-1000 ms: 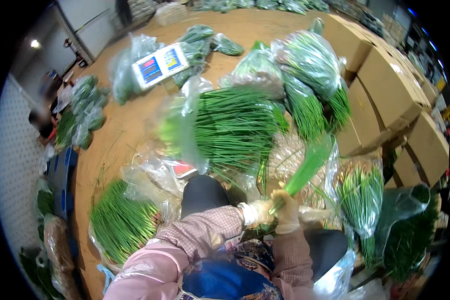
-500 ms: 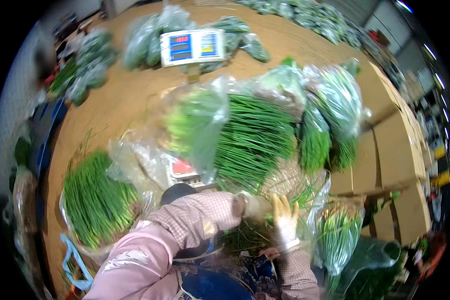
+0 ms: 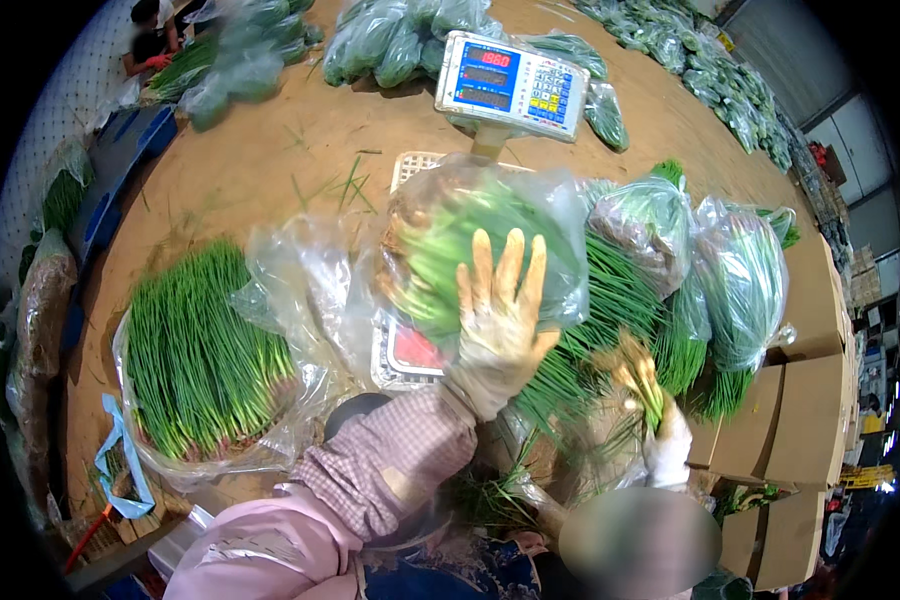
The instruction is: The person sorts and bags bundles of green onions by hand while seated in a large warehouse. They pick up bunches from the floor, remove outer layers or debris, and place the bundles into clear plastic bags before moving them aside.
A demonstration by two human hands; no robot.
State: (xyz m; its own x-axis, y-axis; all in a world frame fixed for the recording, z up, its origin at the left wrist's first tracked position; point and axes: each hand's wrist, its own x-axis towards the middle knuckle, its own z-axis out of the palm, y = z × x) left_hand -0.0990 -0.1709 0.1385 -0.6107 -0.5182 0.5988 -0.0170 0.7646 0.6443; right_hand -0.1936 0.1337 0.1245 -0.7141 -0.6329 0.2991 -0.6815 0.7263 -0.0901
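Observation:
My left hand (image 3: 500, 305), in a pale glove stained yellowish at the fingers, lies spread against a clear plastic bag of green onions (image 3: 450, 245). That bag rests over the weighing scale's pan (image 3: 415, 350), its root ends toward the left. Off to the right, my right hand (image 3: 667, 445), also gloved, is closed round a small bunch of green onions (image 3: 638, 375), roots pointing up and left. Between my hands lies a loose heap of long green stalks (image 3: 610, 300). The scale's display head (image 3: 513, 85) stands on a post beyond the bag.
An opened bag of green onions (image 3: 205, 350) sits on the left. Filled bags (image 3: 740, 285) and cardboard boxes (image 3: 800, 410) line the right. More bagged greens (image 3: 400, 40) lie at the far side. A person (image 3: 153, 45) with red gloves works at the far left.
My left hand has gone up and spread over the bag on the scale. My right hand has moved right and now grips a small bunch of green onions. The view has shifted too.

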